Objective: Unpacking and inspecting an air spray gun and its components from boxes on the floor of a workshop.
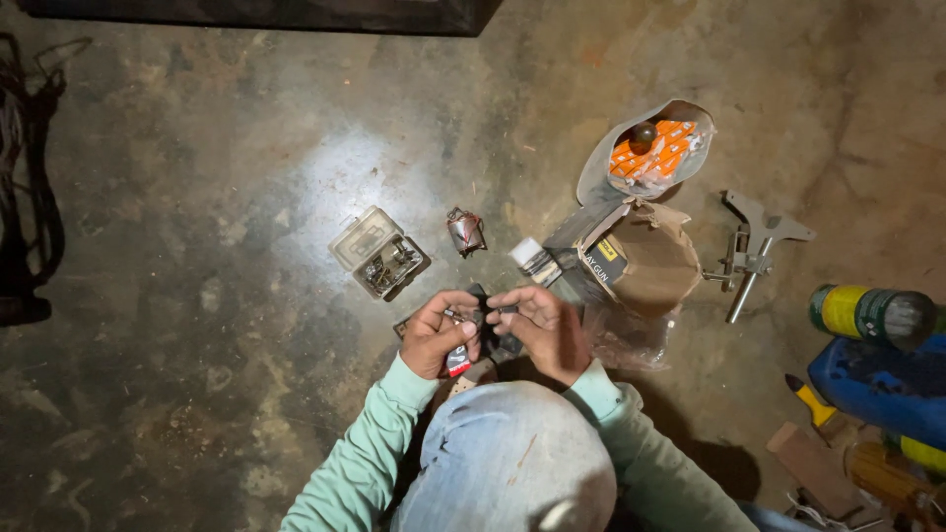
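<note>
Small dark part (490, 317), held over concrete floor (197, 325)
Left hand (439, 335) and right hand (544, 330) together, both gripping it; open clear parts box (379, 253) nearby; progress indeterminable.

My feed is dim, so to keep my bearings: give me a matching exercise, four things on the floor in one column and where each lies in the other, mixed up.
Things:
1. clear plastic parts box
2. metal tool
3. yellow-and-green can
4. pouch with orange packets

Places:
A. lying on its side at the right edge, above the blue case
B. left of the hands, lid open
C. farthest from the person, above the brown bag
D. right of the brown bag

Pairs: 1-B, 2-D, 3-A, 4-C
</note>
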